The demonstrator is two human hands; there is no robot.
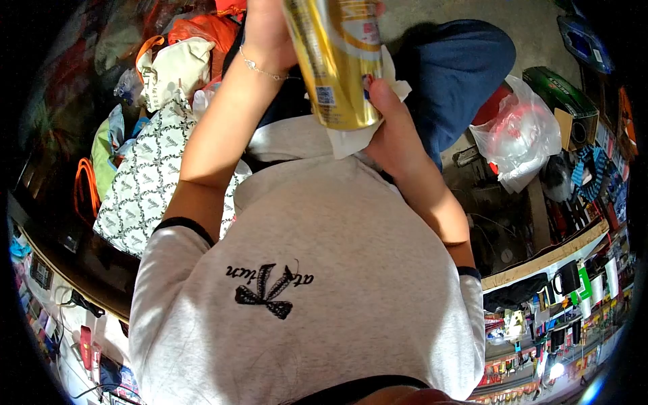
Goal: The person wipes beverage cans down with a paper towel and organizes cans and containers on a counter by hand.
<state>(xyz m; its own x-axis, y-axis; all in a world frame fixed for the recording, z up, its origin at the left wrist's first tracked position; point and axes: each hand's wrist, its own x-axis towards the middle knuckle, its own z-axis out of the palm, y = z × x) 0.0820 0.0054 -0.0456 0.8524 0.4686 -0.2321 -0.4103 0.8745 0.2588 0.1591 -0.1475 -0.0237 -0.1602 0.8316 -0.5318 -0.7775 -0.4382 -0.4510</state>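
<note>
The right fingers [387, 98] hold a gold can [343, 74] (a thin bracelet [251, 65] circles the left wrist [268, 52]).

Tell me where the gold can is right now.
In the head view, the gold can is at the top, near centre, between the left hand and the right hand, with a white sheet at its lower end.

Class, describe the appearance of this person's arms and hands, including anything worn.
Both hands are ungloved. The left hand has a thin, pale chain bracelet at the wrist; the right hand shows none. Short, pale grey sleeves end in black trim.
</note>
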